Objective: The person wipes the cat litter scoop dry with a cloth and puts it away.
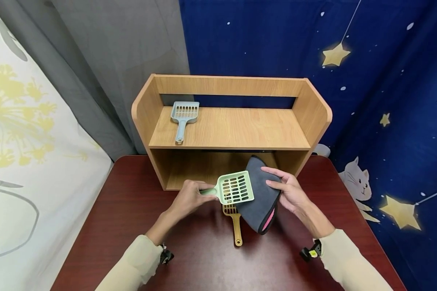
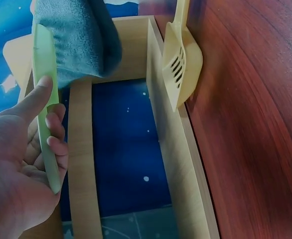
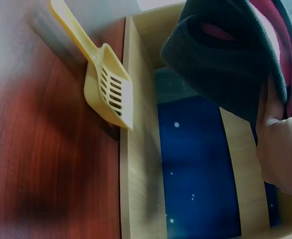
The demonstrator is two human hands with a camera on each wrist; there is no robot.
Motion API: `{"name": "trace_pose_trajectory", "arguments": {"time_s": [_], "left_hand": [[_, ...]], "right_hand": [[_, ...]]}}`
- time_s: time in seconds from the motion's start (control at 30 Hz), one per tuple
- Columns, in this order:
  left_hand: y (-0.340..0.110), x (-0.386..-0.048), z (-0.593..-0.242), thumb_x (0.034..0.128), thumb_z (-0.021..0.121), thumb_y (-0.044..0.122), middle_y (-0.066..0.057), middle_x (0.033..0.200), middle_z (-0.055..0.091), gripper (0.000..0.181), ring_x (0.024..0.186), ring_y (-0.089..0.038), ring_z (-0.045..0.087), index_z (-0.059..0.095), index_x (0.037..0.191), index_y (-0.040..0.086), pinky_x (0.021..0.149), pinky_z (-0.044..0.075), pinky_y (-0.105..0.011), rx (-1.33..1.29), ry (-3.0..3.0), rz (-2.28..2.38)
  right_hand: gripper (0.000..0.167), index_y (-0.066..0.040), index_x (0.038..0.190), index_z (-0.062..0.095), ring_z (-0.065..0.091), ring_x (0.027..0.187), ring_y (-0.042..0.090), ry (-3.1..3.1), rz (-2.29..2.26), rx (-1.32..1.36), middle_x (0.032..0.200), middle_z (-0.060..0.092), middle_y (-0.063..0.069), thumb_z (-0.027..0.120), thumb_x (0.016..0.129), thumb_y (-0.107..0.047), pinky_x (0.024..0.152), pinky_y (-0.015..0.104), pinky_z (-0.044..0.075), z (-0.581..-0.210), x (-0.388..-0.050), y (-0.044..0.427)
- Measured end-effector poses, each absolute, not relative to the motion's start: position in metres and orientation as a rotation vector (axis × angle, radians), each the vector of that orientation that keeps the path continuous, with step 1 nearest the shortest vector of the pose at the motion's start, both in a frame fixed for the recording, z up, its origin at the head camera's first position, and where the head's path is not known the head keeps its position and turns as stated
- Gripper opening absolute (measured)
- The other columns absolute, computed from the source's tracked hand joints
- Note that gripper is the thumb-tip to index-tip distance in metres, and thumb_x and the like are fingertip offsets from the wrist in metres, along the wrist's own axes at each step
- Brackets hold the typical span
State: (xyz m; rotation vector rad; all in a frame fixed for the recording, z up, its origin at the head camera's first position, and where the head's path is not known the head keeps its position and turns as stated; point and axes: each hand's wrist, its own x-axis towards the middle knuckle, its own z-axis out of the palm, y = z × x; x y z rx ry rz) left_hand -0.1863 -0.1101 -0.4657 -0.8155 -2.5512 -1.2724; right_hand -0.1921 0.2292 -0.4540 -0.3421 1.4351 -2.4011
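My left hand (image 1: pixel 192 199) grips a pale green slotted litter scoop (image 1: pixel 236 188) by its handle. In the left wrist view the green scoop (image 2: pixel 46 114) is seen edge-on, thumb on one side and fingers on the other. My right hand (image 1: pixel 290 192) holds a folded dark grey cloth (image 1: pixel 260 194) with a pink inner side, at the scoop's right edge. Some of that hand's fingers are hidden behind the cloth. Below both, a yellow litter scoop (image 1: pixel 236 226) lies on the table, its upper part covered by the green one in the head view.
A wooden two-tier shelf (image 1: pixel 229 147) stands at the back of the dark red table (image 1: pixel 131 226). On its upper board, at the left, lies a grey-blue litter scoop (image 1: pixel 182 121). Curtains (image 1: pixel 247 40) hang behind and on both sides.
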Motion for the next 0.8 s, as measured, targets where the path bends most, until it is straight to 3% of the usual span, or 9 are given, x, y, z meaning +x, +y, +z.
{"name": "trace_pose_trajectory", "arguments": {"time_s": [0.23,0.43,0.7,0.8], "left_hand": [[-0.105,-0.184,-0.467,0.0775,0.094,0.009,-0.011,0.094,0.081,0.032,0.078,-0.011,0.071,0.084,0.106,0.0,0.063,0.055,-0.023,-0.811,-2.529,-1.295],[-0.096,-0.185,-0.465,0.0747,0.097,0.012,-0.01,0.092,0.081,0.033,0.077,-0.013,0.072,0.085,0.104,0.002,0.062,0.053,-0.022,-0.819,-2.476,-1.281],[-0.088,-0.184,-0.461,0.0757,0.097,0.014,-0.009,0.094,0.081,0.033,0.082,-0.013,0.073,0.085,0.104,0.003,0.068,0.056,-0.024,-0.853,-2.481,-1.287],[-0.089,-0.184,-0.461,0.0761,0.096,0.014,-0.008,0.095,0.081,0.033,0.083,-0.013,0.074,0.085,0.105,0.004,0.07,0.057,-0.025,-0.851,-2.499,-1.279]], "right_hand": [[0.045,-0.006,0.137,0.07,0.07,0.122,0.024,1.402,-2.427,-0.282,0.136,0.068,0.01,0.053,0.101,0.016,0.096,0.039,0.058,-0.459,-0.192,0.223],[0.046,-0.009,0.131,0.071,0.07,0.117,0.019,1.375,-2.444,-0.266,0.129,0.072,0.009,0.049,0.101,0.018,0.094,0.034,0.059,-0.472,-0.191,0.203],[0.05,0.008,0.15,0.045,0.071,0.109,0.015,1.418,-2.415,-0.24,0.118,0.073,0.004,0.042,0.1,0.017,0.091,0.031,0.059,-0.485,-0.19,0.183],[0.049,0.008,0.148,0.047,0.072,0.108,0.015,1.424,-2.422,-0.249,0.118,0.073,0.004,0.043,0.1,0.017,0.09,0.03,0.06,-0.486,-0.19,0.185]]}}
